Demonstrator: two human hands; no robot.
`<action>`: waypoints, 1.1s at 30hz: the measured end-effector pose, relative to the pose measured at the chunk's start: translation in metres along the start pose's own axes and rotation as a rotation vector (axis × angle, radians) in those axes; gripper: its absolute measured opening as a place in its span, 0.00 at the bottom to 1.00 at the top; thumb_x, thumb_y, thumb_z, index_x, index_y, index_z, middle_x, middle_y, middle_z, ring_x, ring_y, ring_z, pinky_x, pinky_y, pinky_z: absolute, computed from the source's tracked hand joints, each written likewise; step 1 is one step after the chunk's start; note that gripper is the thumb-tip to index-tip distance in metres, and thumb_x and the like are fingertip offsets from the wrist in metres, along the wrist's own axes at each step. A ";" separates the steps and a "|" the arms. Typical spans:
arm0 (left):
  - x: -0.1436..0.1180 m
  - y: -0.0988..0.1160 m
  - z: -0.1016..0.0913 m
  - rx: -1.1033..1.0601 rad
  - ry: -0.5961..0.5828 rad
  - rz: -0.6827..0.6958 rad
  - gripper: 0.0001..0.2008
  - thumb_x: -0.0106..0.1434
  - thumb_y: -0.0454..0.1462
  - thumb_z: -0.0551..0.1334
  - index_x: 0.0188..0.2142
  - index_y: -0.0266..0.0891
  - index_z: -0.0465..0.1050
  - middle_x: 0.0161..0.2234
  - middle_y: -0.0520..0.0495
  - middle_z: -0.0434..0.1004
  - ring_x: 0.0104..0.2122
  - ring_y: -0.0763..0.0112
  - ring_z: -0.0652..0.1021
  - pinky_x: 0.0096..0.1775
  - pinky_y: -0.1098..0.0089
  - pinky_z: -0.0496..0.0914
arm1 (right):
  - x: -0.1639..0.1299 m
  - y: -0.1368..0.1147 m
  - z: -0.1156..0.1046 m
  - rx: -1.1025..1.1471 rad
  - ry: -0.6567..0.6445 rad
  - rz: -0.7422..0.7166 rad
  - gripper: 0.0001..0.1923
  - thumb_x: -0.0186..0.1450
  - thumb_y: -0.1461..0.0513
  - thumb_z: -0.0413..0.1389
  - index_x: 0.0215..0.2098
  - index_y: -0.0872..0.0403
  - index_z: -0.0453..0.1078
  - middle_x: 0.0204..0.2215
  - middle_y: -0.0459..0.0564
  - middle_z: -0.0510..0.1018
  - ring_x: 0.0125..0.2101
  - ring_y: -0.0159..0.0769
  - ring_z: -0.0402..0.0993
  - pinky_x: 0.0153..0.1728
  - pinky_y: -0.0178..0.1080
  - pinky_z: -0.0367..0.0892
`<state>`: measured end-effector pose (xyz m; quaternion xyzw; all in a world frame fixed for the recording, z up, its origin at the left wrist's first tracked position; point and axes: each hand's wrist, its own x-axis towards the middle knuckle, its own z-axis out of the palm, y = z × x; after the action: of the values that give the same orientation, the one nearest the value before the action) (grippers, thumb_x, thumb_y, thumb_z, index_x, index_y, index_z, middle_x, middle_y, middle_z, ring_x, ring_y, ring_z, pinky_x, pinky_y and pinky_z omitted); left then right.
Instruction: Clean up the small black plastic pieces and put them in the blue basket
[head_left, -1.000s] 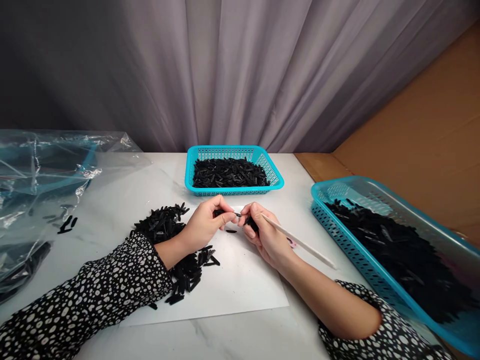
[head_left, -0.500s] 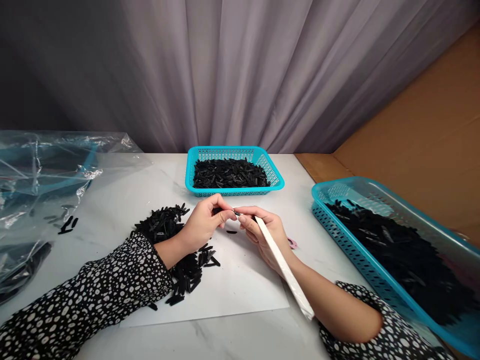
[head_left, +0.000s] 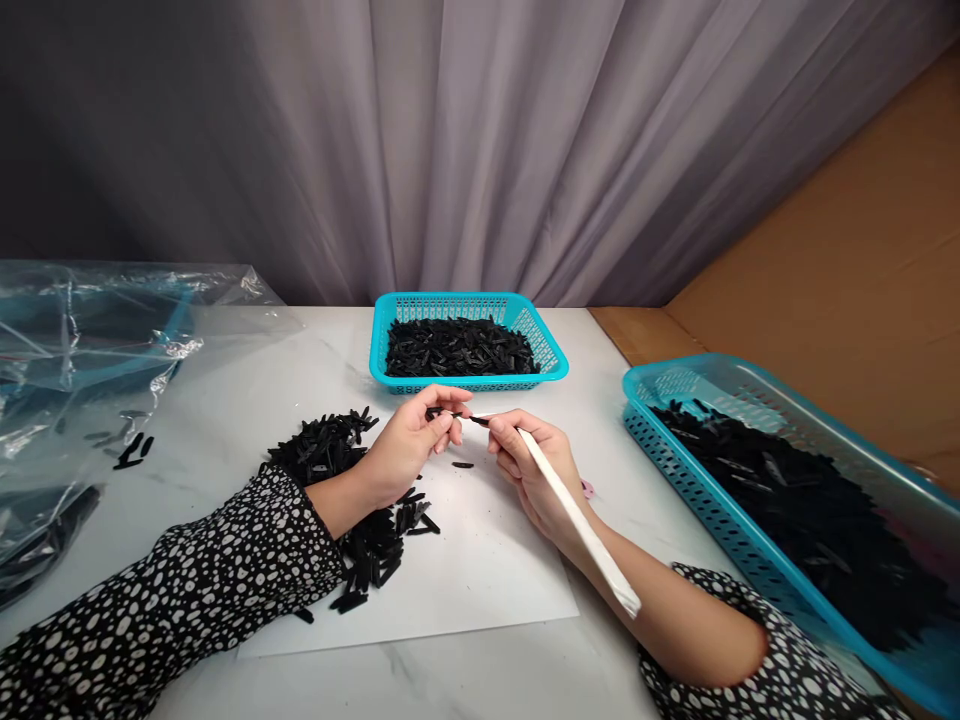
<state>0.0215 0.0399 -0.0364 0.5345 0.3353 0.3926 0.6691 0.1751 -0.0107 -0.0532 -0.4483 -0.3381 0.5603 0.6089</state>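
My left hand [head_left: 409, 440] pinches a small black strip [head_left: 444, 412] between thumb and forefinger. In my right hand [head_left: 536, 465] is a slim tool with a long white wrapped handle [head_left: 581, 530] and a short dark pointed tip [head_left: 478, 420]. That tip points at the strip, just short of it or barely touching; I cannot tell which. Under my left wrist spreads a loose pile of black strips [head_left: 319, 445] on a white sheet [head_left: 480, 580]. A single strip [head_left: 463, 465] lies on the sheet below my fingertips.
A blue basket [head_left: 559, 365] of black strips stands at the back. A larger blue basket [head_left: 720, 530] with more strips is at right, beside a cardboard wall [head_left: 855, 230]. Clear plastic bags [head_left: 97, 330] lie at left, near a few stray strips [head_left: 133, 450]. A pink object [head_left: 588, 489] shows behind my right wrist.
My hands have drawn slightly apart. The tool has shifted right, with its dark tip showing more, and my left fingers have loosened a little around the black strip.
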 end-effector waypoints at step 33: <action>-0.014 0.005 0.004 0.562 0.049 0.364 0.07 0.62 0.31 0.61 0.39 0.42 0.68 0.33 0.51 0.72 0.33 0.71 0.74 0.33 0.71 0.67 | -0.001 0.000 -0.002 -0.003 -0.062 -0.011 0.14 0.53 0.55 0.69 0.31 0.53 0.73 0.18 0.38 0.64 0.16 0.23 0.47 0.16 0.32 0.43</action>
<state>0.0178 0.0264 -0.0302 0.7395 0.3454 0.4108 0.4062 0.1770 -0.0120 -0.0535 -0.4297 -0.3601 0.5702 0.6004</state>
